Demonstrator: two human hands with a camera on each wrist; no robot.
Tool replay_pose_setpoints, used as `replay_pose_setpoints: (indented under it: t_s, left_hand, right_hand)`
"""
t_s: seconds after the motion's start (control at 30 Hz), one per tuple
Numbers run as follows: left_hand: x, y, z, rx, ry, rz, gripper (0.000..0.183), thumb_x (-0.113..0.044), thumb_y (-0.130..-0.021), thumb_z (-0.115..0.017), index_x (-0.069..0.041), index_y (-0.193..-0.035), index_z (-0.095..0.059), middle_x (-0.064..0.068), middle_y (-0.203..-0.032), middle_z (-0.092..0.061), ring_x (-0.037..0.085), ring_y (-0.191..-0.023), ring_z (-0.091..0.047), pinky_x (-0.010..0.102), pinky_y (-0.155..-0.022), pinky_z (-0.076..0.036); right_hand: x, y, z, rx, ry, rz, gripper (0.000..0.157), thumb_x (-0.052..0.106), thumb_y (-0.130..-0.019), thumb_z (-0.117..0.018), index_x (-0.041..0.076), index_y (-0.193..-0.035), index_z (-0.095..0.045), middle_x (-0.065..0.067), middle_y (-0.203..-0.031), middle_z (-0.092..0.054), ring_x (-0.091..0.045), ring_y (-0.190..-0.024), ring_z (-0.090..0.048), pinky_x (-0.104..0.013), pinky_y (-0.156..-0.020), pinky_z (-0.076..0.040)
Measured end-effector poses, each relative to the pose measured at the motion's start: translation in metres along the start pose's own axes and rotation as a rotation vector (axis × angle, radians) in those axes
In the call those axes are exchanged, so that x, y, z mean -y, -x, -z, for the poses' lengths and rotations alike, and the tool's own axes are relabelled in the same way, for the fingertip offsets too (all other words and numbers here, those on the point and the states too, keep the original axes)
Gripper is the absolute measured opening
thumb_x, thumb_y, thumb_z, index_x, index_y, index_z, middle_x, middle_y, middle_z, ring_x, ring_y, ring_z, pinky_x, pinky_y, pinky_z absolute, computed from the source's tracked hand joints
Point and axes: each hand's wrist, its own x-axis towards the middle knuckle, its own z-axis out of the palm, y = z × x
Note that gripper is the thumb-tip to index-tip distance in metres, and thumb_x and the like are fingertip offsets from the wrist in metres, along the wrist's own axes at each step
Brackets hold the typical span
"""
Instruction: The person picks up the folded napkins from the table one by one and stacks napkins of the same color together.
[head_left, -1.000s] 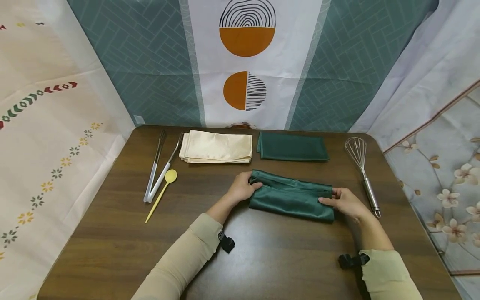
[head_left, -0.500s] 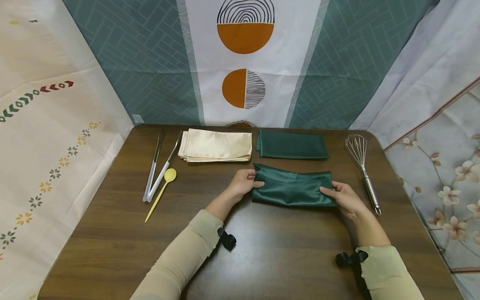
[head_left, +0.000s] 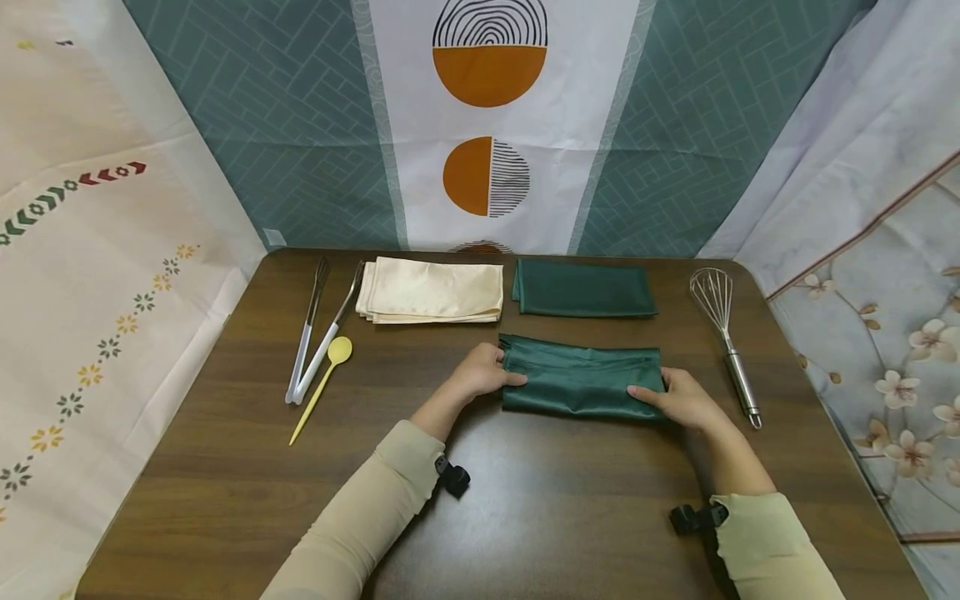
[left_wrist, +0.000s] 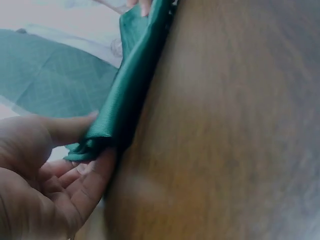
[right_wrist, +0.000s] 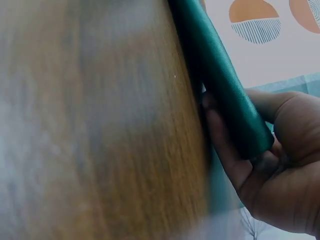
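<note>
A folded, shiny dark green cloth (head_left: pixel 577 379) lies across the middle of the view between both hands. My left hand (head_left: pixel 480 372) pinches its left end, thumb on top and fingers beneath, as the left wrist view shows at the cloth's folded edge (left_wrist: pixel 117 110). At the other end my right hand (head_left: pixel 684 400) grips the cloth the same way, its thumb lying over the top. In the right wrist view the rounded fold (right_wrist: pixel 225 85) sits between thumb and fingers, close over the wooden table (right_wrist: pixel 115 125).
Behind the held cloth lie a folded cream cloth (head_left: pixel 438 292) and another folded green cloth (head_left: pixel 585 289). To the left are tongs (head_left: pixel 318 354) with pale handles and a yellow spoon (head_left: pixel 330 371). A metal whisk (head_left: pixel 727 350) lies on the right. Patterned fabric hangs around the table.
Over the last second the held green cloth rose and tilted, its front edge shifting away from me, then lowered slightly. The right thumb moved further in over the cloth.
</note>
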Motion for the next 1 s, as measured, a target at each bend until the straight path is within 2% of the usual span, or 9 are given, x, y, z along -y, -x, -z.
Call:
replay_pose_setpoints:
  t_s: [0.1, 0.23, 0.33, 0.47, 0.57, 0.73, 0.9, 0.93, 1.0]
  left_hand:
    - [0.001, 0.001, 0.001, 0.000, -0.001, -0.039, 0.057, -0.013, -0.089, -0.078, -0.015, -0.062, -0.029, -0.007, -0.055, -0.021, 0.008, -0.048, -0.022, 0.024, -0.047, -0.023]
    - [0.004, 0.001, -0.002, -0.033, 0.050, -0.125, 0.049, -0.014, -0.094, -0.073, -0.013, -0.065, -0.033, -0.005, -0.060, -0.024, 0.011, -0.054, -0.025, 0.026, -0.054, -0.026]
    - [0.004, 0.000, -0.004, -0.076, 0.060, -0.182, 0.045, -0.014, -0.095, -0.071, -0.012, -0.067, -0.036, -0.003, -0.065, -0.027, 0.014, -0.062, -0.029, 0.027, -0.060, -0.028]
    - [0.002, -0.003, -0.004, -0.121, 0.071, -0.198, 0.035, -0.015, -0.096, -0.070, -0.010, -0.071, -0.046, -0.002, -0.070, -0.034, 0.014, -0.069, -0.036, 0.028, -0.065, -0.032]
    - [-0.001, -0.005, -0.004, -0.135, 0.094, -0.195, 0.025, -0.016, -0.097, -0.070, -0.007, -0.078, -0.057, -0.001, -0.073, -0.043, 0.015, -0.073, -0.042, 0.028, -0.069, -0.037]
    - [-0.007, -0.009, -0.003, -0.162, 0.093, -0.189, 0.022, -0.018, -0.097, -0.070, 0.004, -0.097, -0.069, 0.004, -0.084, -0.058, 0.015, -0.082, -0.050, 0.030, -0.076, -0.044]
    - [-0.013, -0.015, -0.001, -0.213, 0.047, -0.222, 0.025, -0.019, -0.097, -0.070, 0.005, -0.089, -0.063, -0.001, -0.074, -0.046, 0.013, -0.072, -0.042, 0.028, -0.067, -0.036]
    - [-0.014, -0.016, -0.001, -0.213, 0.044, -0.235, 0.026, -0.018, -0.097, -0.070, 0.002, -0.084, -0.059, -0.001, -0.070, -0.038, 0.015, -0.068, -0.037, 0.029, -0.064, -0.033]
    - [-0.016, -0.018, 0.000, -0.229, 0.035, -0.252, 0.024, -0.017, -0.096, -0.071, -0.007, -0.079, -0.058, -0.004, -0.067, -0.037, 0.012, -0.065, -0.037, 0.028, -0.061, -0.033]
  right_hand:
    - [0.001, 0.000, 0.000, -0.040, 0.047, 0.035, 0.030, 0.030, -0.101, -0.065, 0.003, -0.091, -0.060, 0.000, -0.075, -0.053, -0.018, -0.073, -0.049, -0.032, -0.070, -0.043]
    - [0.000, 0.000, 0.000, -0.077, 0.051, 0.066, 0.031, 0.028, -0.102, -0.063, 0.005, -0.084, -0.053, 0.001, -0.071, -0.043, -0.017, -0.068, -0.045, -0.031, -0.067, -0.041]
    - [0.000, -0.002, -0.001, -0.103, 0.040, 0.077, 0.030, 0.027, -0.103, -0.061, 0.002, -0.088, -0.057, -0.006, -0.078, -0.055, -0.020, -0.078, -0.054, -0.036, -0.073, -0.046]
    - [-0.003, -0.004, -0.001, -0.157, 0.030, 0.093, 0.030, 0.028, -0.104, -0.060, -0.002, -0.106, -0.066, -0.016, -0.104, -0.069, -0.027, -0.102, -0.060, -0.043, -0.086, -0.050]
    - [-0.005, -0.005, -0.002, -0.199, 0.007, 0.095, 0.030, 0.028, -0.103, -0.061, -0.001, -0.107, -0.066, -0.011, -0.092, -0.067, -0.020, -0.089, -0.059, -0.032, -0.078, -0.049]
    - [-0.004, -0.009, -0.001, -0.260, -0.059, 0.102, 0.029, 0.027, -0.102, -0.064, -0.001, -0.099, -0.064, 0.002, -0.066, -0.043, -0.010, -0.062, -0.040, -0.025, -0.059, -0.037]
    - [0.000, -0.016, 0.004, -0.319, -0.077, 0.109, 0.032, 0.028, -0.101, -0.065, -0.003, -0.110, -0.069, 0.001, -0.076, -0.061, -0.007, -0.065, -0.047, -0.022, -0.061, -0.042]
    - [0.001, -0.018, 0.005, -0.325, -0.079, 0.107, 0.033, 0.028, -0.101, -0.065, -0.003, -0.112, -0.069, -0.002, -0.082, -0.065, -0.007, -0.068, -0.050, -0.021, -0.063, -0.044]
    - [0.002, -0.021, 0.006, -0.331, -0.076, 0.104, 0.034, 0.029, -0.101, -0.065, -0.003, -0.115, -0.069, -0.006, -0.093, -0.070, -0.007, -0.074, -0.053, -0.020, -0.067, -0.046]
